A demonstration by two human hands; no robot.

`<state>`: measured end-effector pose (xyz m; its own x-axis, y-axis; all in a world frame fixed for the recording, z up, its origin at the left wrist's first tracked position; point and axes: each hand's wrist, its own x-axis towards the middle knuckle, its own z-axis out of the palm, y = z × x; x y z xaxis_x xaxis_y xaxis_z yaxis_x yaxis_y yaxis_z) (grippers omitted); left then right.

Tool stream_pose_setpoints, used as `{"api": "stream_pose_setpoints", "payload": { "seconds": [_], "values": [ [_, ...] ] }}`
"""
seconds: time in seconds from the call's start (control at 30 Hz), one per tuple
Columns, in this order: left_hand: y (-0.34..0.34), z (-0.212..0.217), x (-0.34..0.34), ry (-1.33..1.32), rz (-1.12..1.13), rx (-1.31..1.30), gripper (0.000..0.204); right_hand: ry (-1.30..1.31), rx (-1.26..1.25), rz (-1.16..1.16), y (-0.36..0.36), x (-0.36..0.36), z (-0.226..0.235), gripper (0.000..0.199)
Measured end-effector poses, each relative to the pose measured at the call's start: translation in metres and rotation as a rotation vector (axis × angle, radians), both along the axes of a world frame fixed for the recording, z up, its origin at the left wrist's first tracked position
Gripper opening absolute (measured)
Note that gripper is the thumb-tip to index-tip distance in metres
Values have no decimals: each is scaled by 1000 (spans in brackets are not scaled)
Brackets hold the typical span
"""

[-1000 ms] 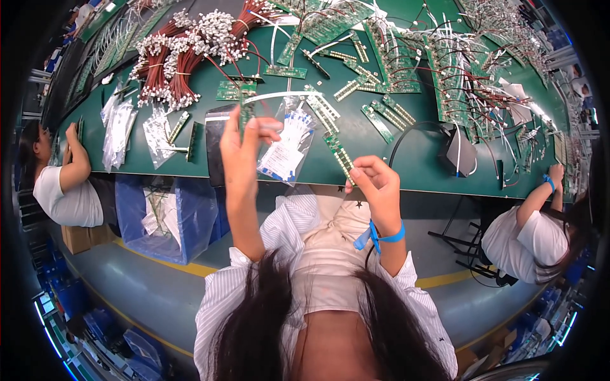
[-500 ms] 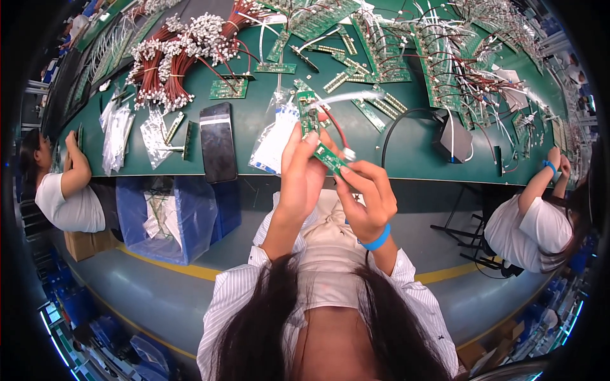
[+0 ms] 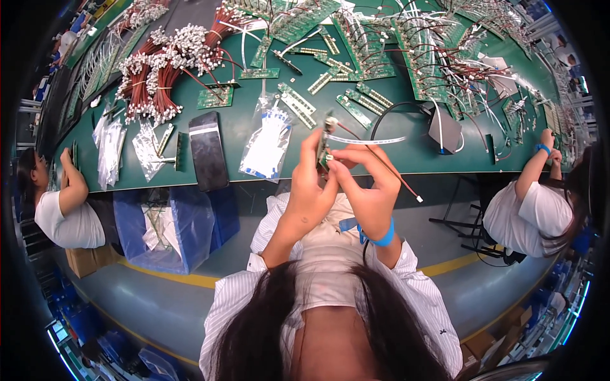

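Both my hands are raised just past the table's near edge around a small green circuit board (image 3: 323,147), now turned nearly edge-on. My left hand (image 3: 310,197) grips the board from the left, fingers closed along its side. Thumb and fingertips of my right hand (image 3: 373,187) pinch its lower end; exactly what sits between those tips is partly hidden. From the board a white flat ribbon cable (image 3: 375,141) reaches right. A thin red and black wire lead (image 3: 389,166) droops over my right hand, ending in a white connector (image 3: 419,199).
The green table (image 3: 235,146) carries a black phone (image 3: 208,152), a plastic bag of white strips (image 3: 267,143), bundled red wires (image 3: 166,86), several LED strips (image 3: 297,105), wired board panels (image 3: 422,70) and a dark box (image 3: 443,130). Co-workers sit left and right; a blue lined bin (image 3: 190,228) stands below.
The board has turned from face-up to nearly edge-on. Its ribbon cable and wire lead now extend further right. My right hand has moved closer to my left. The view has shifted slightly.
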<state>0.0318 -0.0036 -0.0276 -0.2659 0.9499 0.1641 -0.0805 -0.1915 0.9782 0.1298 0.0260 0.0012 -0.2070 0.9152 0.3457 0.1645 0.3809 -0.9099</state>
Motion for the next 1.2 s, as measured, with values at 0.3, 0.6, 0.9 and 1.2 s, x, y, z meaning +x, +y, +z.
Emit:
{"api": "stream_pose_setpoints", "payload": {
  "seconds": [0.3, 0.6, 0.9, 1.2],
  "values": [
    [-3, -2, -9, 380, -45, -107, 42, 13, 113, -88, 0, -3, -14, 13],
    [-1, 3, -40, -92, 96, -74, 41, 10, -24, -76, 37, -8, -31, 18],
    [0, 4, -36, -219, -39, -44, 43, 150, -242, 437, 31, -9, -19, 19],
    [1, 1, -47, -337, -122, -202, 45, 201, -750, 566, 22, 2, -17, 13]
  ]
}}
